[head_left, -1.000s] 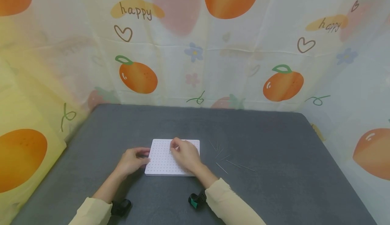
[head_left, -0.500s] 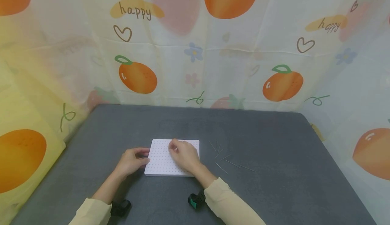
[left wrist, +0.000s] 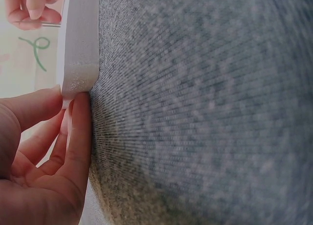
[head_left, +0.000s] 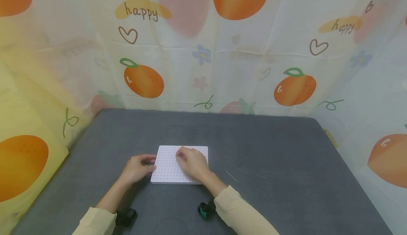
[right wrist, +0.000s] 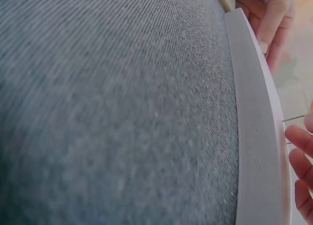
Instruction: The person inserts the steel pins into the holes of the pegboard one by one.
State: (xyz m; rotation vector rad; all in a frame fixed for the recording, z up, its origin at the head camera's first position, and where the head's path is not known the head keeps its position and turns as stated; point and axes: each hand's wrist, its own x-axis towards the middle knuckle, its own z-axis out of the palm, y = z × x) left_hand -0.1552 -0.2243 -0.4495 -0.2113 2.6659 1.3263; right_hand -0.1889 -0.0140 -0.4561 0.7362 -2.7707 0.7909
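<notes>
A white board with a grid of small holes (head_left: 165, 171) lies flat on the grey table. At its left edge my left hand (head_left: 135, 169) holds it, thumb on the upper rim and fingers against the side, as the left wrist view shows. Over the board's upper middle, my right hand (head_left: 194, 162) has its thumb and fingertips together. In the left wrist view it pinches a thin metal pin (left wrist: 51, 25) whose end meets the board's face. Two thin pins (right wrist: 293, 118) stand out from the board in the right wrist view, beside the right fingertips.
Several thin metal pins (head_left: 231, 175) lie scattered on the table to the right of the board. Dark wrist devices (head_left: 206, 209) sit below both forearms. A fruit-print curtain (head_left: 178, 72) hangs behind the grey table (head_left: 273, 139).
Over the last second my right hand has shifted slightly left and its fingertips have sunk a little closer to the board. The left hand and the board have stayed put.
</notes>
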